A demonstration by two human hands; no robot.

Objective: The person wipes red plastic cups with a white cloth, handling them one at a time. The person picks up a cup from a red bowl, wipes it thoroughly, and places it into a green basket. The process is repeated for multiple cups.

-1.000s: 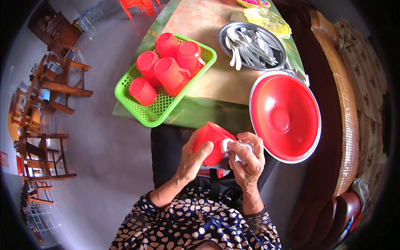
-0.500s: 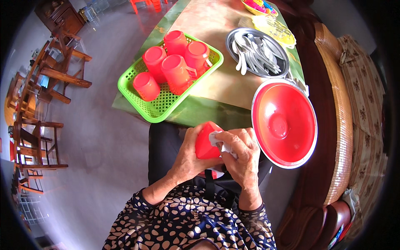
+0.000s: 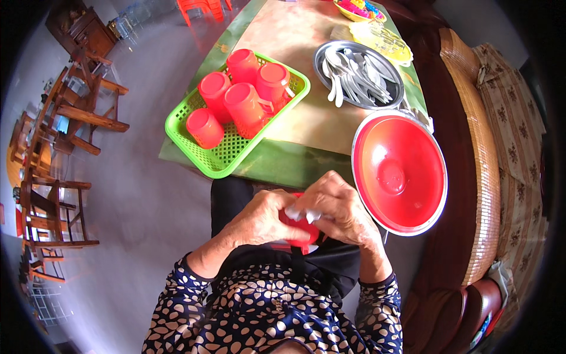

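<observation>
Over my lap, my left hand [image 3: 258, 219] is closed around a red plastic cup [image 3: 302, 231]. My right hand [image 3: 341, 211] pinches a crumpled white cloth [image 3: 308, 215] against the cup's upper part; the fingers cover much of the cup. Beyond my left hand, a green plastic basket [image 3: 174, 139] sits at the table's near corner. In it several red mugs [image 3: 243, 101] stand upside down. To the right of my right hand is a wide red basin [image 3: 417, 177] with a pale rim, with nothing in it.
On the table [image 3: 295, 35] a metal bowl [image 3: 319, 66] holds several spoons [image 3: 359, 74]. Behind it lie a yellow tray [image 3: 386, 46] and a yellow basket [image 3: 354, 14] of colourful pieces. A wooden bench [image 3: 457, 194] runs along the right. Wooden chairs [image 3: 94, 118] stand on the left.
The red cup has turned and moved slightly lower between my hands. My right hand has risen over it with the cloth, its wrist bent more. The view has shifted a little.
</observation>
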